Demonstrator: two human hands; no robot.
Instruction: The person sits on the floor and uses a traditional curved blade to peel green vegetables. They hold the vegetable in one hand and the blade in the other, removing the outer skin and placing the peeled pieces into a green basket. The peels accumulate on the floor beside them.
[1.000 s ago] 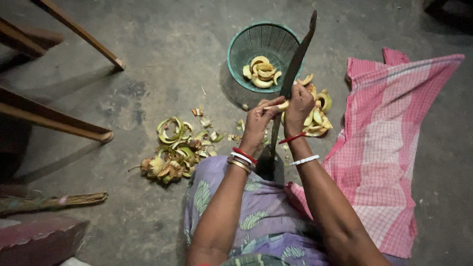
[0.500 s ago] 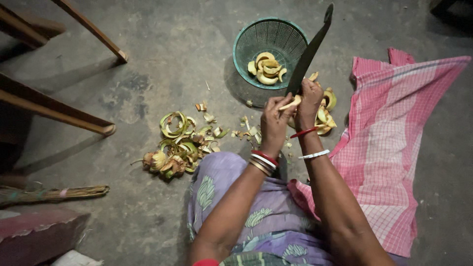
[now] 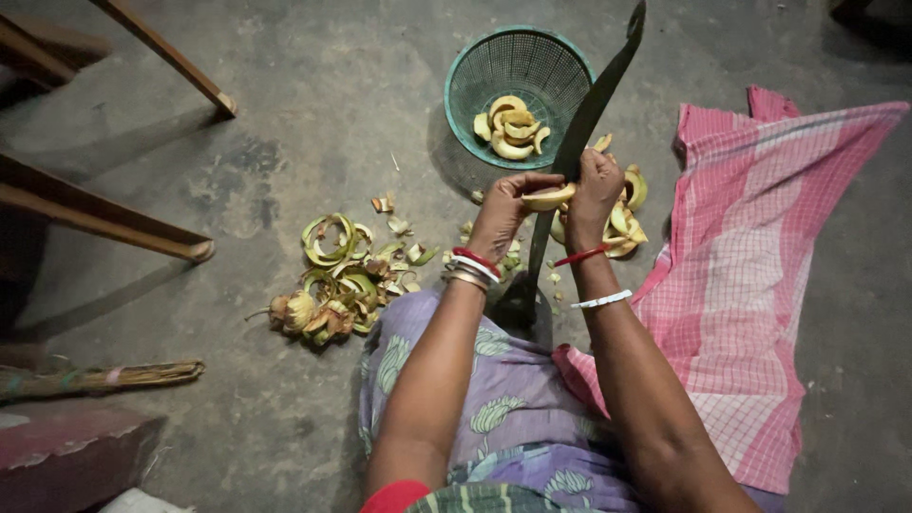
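A long dark curved blade (image 3: 597,93) stands upright from the floor in front of me. My left hand (image 3: 505,217) and my right hand (image 3: 595,185) both grip one pale yellow vegetable slice (image 3: 547,199) and hold it against the blade's edge. Beyond the hands a green mesh basket (image 3: 494,71) holds several cut yellow pieces (image 3: 509,127). More cut pieces (image 3: 625,217) lie on the floor just right of the blade. Both wrists wear bangles.
A heap of green and yellow peels (image 3: 334,280) lies on the grey floor at my left. A pink checked cloth (image 3: 760,256) spreads to the right. Wooden furniture legs (image 3: 180,66) stand at upper left, and a bundled broom (image 3: 100,378) lies at lower left.
My hands turned the slice from a steep tilt to nearly level against the blade. My left hand opened out around its left end. The view shifted slightly.
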